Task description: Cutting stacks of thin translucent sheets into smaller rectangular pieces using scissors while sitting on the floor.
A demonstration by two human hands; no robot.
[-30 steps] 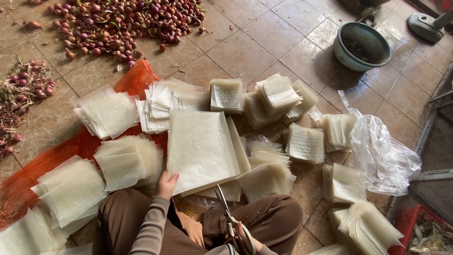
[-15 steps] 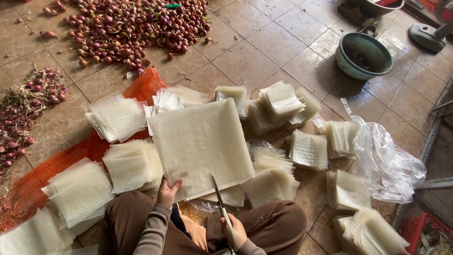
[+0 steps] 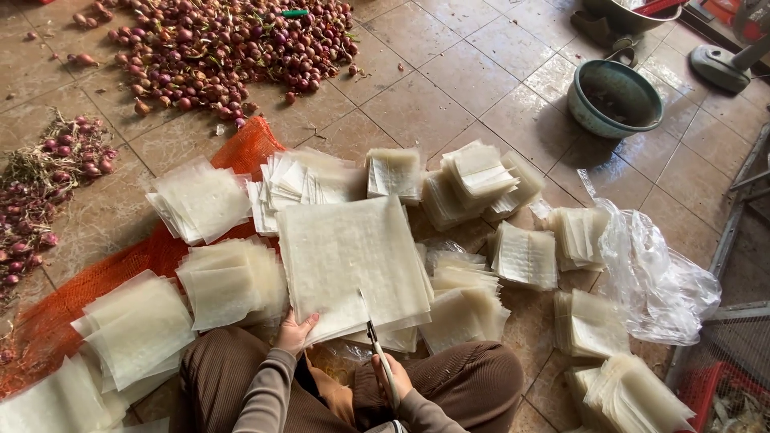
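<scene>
I sit cross-legged on a tiled floor. My left hand [image 3: 295,330] grips the near left edge of a thick stack of large square translucent sheets [image 3: 353,261], holding it up in front of my knees. My right hand [image 3: 391,375] holds a pair of scissors [image 3: 375,346], blades pointing up and into the near edge of that stack. Many piles of smaller cut sheets [image 3: 228,281] lie all around me.
An orange mesh sack [image 3: 152,252] lies under the left piles. Heaps of red shallots [image 3: 216,44] spread at the back and left [image 3: 48,172]. A green basin [image 3: 613,98] stands at the back right, a clear plastic bag [image 3: 654,277] at the right, a red crate [image 3: 722,393] in the near right corner.
The big sheet stack has been lifted and drawn nearer to me. The scissors rose from my lap until their blades met the stack's near edge.
</scene>
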